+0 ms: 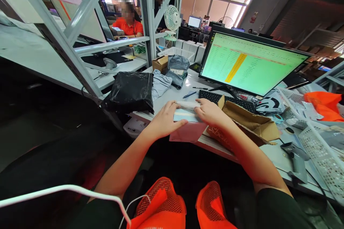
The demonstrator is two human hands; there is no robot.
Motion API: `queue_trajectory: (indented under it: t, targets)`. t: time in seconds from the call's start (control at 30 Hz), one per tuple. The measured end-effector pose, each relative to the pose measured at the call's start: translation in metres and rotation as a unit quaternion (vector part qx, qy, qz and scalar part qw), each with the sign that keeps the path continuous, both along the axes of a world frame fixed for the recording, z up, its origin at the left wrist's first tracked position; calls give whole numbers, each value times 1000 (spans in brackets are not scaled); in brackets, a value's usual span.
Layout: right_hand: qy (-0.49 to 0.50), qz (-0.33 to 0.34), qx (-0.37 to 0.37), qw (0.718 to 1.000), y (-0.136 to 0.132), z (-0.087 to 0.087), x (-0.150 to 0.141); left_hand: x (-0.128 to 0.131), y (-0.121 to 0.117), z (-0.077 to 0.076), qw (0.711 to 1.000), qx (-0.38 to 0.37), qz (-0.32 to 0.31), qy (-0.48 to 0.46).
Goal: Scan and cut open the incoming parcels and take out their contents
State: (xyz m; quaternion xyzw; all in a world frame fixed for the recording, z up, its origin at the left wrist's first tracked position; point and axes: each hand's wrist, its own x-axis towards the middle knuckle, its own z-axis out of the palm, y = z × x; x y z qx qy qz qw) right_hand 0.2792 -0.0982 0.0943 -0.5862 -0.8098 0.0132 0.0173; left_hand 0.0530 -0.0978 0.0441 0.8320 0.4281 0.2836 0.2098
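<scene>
At the desk's front edge is a box (187,131) with a pink front and a pale blue top. A white, plastic-looking wrapped bundle (189,105) lies across its far top edge. My left hand (167,120) has its fingers bent round the bundle's left end, its thumb stretched over the box top. On the other side, my right hand (211,111) presses its curled fingers against the bundle's right end. What is inside the bundle cannot be made out. An opened brown cardboard box (248,118) is beside my right forearm, which partly covers it.
A black plastic parcel (131,91) and grey bags (177,69) lie to the left. Behind my hands are a blue pen (189,94), a keyboard (209,96) and a monitor (249,62). A barcode scanner (297,161) and white basket (322,157) stand right. Metal posts (146,18) rise left.
</scene>
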Motion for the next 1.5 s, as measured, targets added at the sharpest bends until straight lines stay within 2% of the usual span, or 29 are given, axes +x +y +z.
queue_trajectory:
  t: [0.07,0.17,0.27,0.37,0.47,0.6,0.73,0.8,0.97,1.13,1.23,1.3,1.37,1.43,1.5]
  targets:
    - [-17,21,4,1000,-1,0,1,2,4,-1,1000,-19,-6,-24]
    - [34,20,35,999,-6,-6,1,2,7,-3,998,-38,-24,-48]
    - [97,14,120,988,-9,-11,-1,1,7,-4,996,-40,-42,-68]
    - [86,54,176,979,-4,-8,-1,-1,5,-4,995,-50,-55,-68]
    - [45,101,169,979,4,0,1,-3,4,-5,994,-69,-61,-61]
    - [9,109,160,981,2,4,-1,-4,4,-9,993,-64,-67,-78]
    - [-48,86,66,993,-6,1,-7,-2,3,-13,991,-69,-75,-84]
    - [-61,73,44,994,-9,1,-10,-1,1,-13,992,-71,-66,-79]
    - [-19,88,148,985,-10,5,-10,-2,-1,-16,992,-59,-75,-84]
    - [-36,122,146,981,-6,1,-6,-4,2,-22,993,-41,-73,-79]
    - [-35,129,199,971,-3,-4,-2,-2,5,-32,991,-12,-80,-105]
    - [-26,131,236,963,2,-7,0,2,8,-46,984,16,-89,-151]
    - [-30,123,229,965,6,-9,1,6,11,-64,972,18,-82,-221]
    - [-30,105,191,976,5,-5,1,11,11,-83,957,-35,-67,-279]
    - [12,91,190,977,-12,3,5,15,9,-101,945,-112,-46,-305]
